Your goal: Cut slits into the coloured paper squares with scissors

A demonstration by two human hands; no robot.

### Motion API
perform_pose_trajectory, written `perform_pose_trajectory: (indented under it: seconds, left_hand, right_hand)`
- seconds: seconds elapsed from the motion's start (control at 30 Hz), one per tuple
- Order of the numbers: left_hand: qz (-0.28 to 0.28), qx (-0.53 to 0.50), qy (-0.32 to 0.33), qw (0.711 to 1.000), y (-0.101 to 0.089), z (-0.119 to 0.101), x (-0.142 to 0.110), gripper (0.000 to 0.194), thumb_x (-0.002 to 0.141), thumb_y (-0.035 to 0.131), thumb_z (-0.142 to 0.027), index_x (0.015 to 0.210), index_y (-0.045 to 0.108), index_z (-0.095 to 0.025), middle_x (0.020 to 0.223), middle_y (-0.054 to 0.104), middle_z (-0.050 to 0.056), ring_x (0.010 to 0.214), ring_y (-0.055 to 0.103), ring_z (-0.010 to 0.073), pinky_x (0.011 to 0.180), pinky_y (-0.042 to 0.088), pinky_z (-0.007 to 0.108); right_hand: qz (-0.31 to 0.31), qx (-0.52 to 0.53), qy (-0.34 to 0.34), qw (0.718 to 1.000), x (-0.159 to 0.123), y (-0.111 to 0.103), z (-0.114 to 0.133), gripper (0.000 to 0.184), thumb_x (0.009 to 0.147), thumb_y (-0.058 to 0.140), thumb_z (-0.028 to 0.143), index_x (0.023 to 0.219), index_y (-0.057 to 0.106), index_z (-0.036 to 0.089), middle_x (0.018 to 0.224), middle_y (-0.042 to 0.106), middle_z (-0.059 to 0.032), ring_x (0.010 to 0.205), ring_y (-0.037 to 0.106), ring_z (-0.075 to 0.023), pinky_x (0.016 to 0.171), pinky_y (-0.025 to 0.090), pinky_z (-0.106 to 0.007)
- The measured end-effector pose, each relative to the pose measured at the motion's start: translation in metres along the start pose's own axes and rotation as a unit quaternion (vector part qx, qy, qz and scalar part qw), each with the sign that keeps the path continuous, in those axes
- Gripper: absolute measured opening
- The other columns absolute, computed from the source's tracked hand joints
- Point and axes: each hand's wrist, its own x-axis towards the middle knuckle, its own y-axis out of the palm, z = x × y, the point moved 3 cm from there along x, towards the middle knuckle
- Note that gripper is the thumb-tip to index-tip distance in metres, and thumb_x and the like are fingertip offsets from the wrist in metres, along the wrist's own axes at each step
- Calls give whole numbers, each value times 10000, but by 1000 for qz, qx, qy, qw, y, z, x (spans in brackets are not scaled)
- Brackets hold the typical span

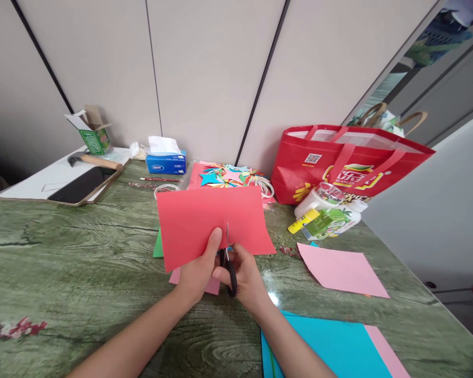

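A sheet of red paper [197, 215] is held up above the table, its face toward me. My left hand [199, 268] grips its lower edge, with the thumb pressed on the front. In my right hand [246, 273] is a pair of scissors with black handles [232, 275]. One blade stands in front of the red paper and the other is hidden behind it, so the paper lies between them at a cut from the lower edge. Beneath, a piece of pink paper [212, 286] and a bit of green paper [157, 247] show on the table.
Blue sheets [323, 346] lie at the front right, with a pink sheet [345, 270] behind them. A yellow glue stick [303, 220] leans by bottles near a red bag [299, 168]. Paper stars [232, 176], a tissue box [166, 163], a phone [79, 186] and a hammer [96, 160] sit farther back.
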Motion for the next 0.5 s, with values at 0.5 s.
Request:
perform_pose_trajectory:
  seconds: [0.5]
  left_hand:
    - [-2,-125,-62,990,4,18,2,452,592,624,-495,934,601,-201,989,636,57,978,557,233,858,439,372]
  right_hand:
    - [20,1,-7,1000,0,2,2,435,507,764,353,780,474,177,584,496,40,542,439,-113,503,350,-226]
